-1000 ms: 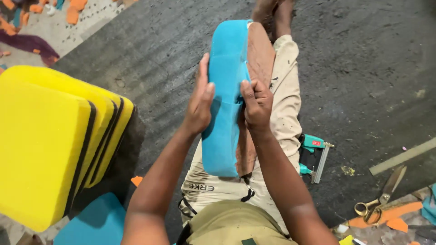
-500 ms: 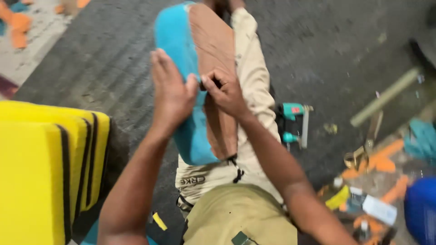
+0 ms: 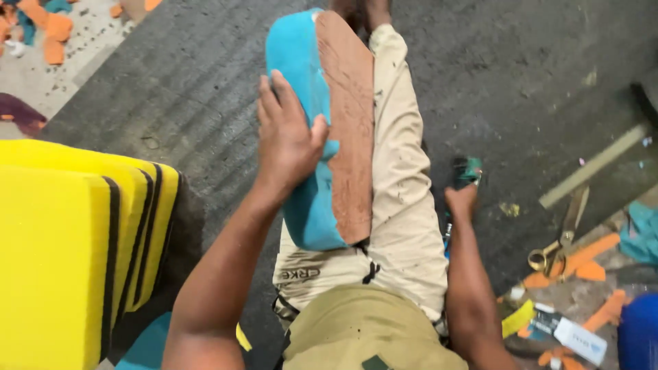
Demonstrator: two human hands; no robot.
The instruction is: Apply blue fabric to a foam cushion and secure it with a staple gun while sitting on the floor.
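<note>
A long blue foam piece (image 3: 298, 82) with a brown layer (image 3: 349, 123) stuck to its right side lies along my legs in beige trousers (image 3: 401, 205). My left hand (image 3: 288, 137) presses on the blue foam, fingers spread over its face and thumb hooked at the edge of the brown layer. My right hand (image 3: 460, 200) is down on the dark floor beside my right leg. It closes around a small teal tool (image 3: 469, 168), and its fingertips are hidden.
A stack of thick yellow foam sheets with black edges (image 3: 68, 247) stands at the left. At the right lie scissors (image 3: 558, 240), a pale wooden strip (image 3: 593, 168), orange scraps (image 3: 582, 257), a small white and black tool (image 3: 569, 334) and a blue container (image 3: 641, 332).
My right hand has left the foam piece and dropped to the teal tool on the floor. My left hand stays on the blue foam. The view has shifted right.
</note>
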